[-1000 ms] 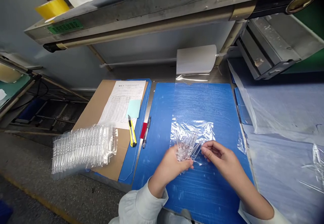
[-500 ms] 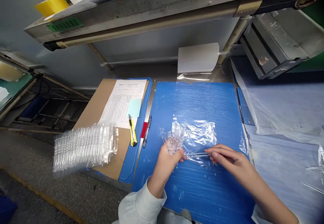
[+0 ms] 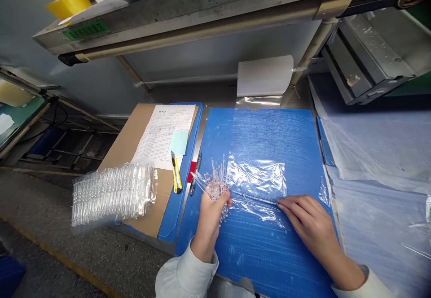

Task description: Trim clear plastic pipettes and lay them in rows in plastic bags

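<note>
Viewed from head height, looking down on a steel workbench [image 3: 203,127]: left hand [image 3: 210,219] clamped around a loose bundle of slender clear tubes [image 3: 215,183], fingers curled tight, tube tips fanned out above the knuckles toward the far side of the bench. Right hand [image 3: 311,221] low and nearly flat, well apart from the left, fingers together and extended, fingertips [image 3: 282,203] at the end of a single clear tube [image 3: 256,198] lying sideways between the two hands; whether gripped or only touched, impossible to tell. Under and just beyond that tube, a crinkled clear plastic bag [image 3: 256,179], close beside the bundle, on a blue corrugated plastic board [image 3: 269,257]. Farther left, a blue folder [image 3: 168,217] topped with brown cardboard [image 3: 117,159], carrying a printed form [image 3: 161,136], a pale blue sticky note [image 3: 178,142] and a yellow utility knife [image 3: 175,172]. A pen [image 3: 195,174] beside the folder, near a red tab [image 3: 192,171]. Overlapping the cardboard's near corner, a packaged sheet of many clear tubes [image 3: 112,195], side by side in rows. Behind the board, a white roll of film [image 3: 264,76]. Overhead, a long steel shelf [image 3: 168,22]. White sleeves [image 3: 186,275] on both forearms.
</note>
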Action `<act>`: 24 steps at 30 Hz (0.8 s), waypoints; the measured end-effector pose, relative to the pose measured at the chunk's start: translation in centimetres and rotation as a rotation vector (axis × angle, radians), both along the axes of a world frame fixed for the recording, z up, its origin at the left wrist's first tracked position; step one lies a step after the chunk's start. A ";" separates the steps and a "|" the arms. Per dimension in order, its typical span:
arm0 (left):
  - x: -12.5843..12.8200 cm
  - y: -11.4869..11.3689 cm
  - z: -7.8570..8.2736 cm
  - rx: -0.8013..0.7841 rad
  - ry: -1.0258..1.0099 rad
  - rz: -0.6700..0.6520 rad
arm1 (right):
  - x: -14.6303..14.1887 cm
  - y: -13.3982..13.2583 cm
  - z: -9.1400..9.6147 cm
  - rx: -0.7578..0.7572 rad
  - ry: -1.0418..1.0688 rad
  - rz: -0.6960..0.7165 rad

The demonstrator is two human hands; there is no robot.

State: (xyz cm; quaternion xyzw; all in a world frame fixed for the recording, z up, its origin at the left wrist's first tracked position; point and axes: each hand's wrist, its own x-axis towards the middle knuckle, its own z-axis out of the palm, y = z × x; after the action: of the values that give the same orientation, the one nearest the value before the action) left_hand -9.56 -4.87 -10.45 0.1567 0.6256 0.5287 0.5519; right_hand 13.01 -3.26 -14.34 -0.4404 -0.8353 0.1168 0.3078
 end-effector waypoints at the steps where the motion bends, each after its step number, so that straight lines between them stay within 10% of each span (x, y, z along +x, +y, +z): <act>1: 0.0 -0.1 0.0 -0.006 0.000 -0.014 | -0.2 0.0 -0.1 0.001 0.003 0.009; 15: -0.6 -0.4 -0.6 -0.071 0.148 -0.109 | 0.6 0.0 -0.5 -0.024 -0.090 0.071; 24: -0.8 1.1 1.3 0.019 0.298 -0.574 | -0.9 1.3 1.2 -0.007 0.066 -0.007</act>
State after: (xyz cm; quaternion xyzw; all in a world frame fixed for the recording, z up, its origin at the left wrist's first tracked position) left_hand -10.31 -3.76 -9.20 0.4077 0.6248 0.3287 0.5791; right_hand 12.07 -1.97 -13.15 -0.4402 -0.8228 0.1329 0.3340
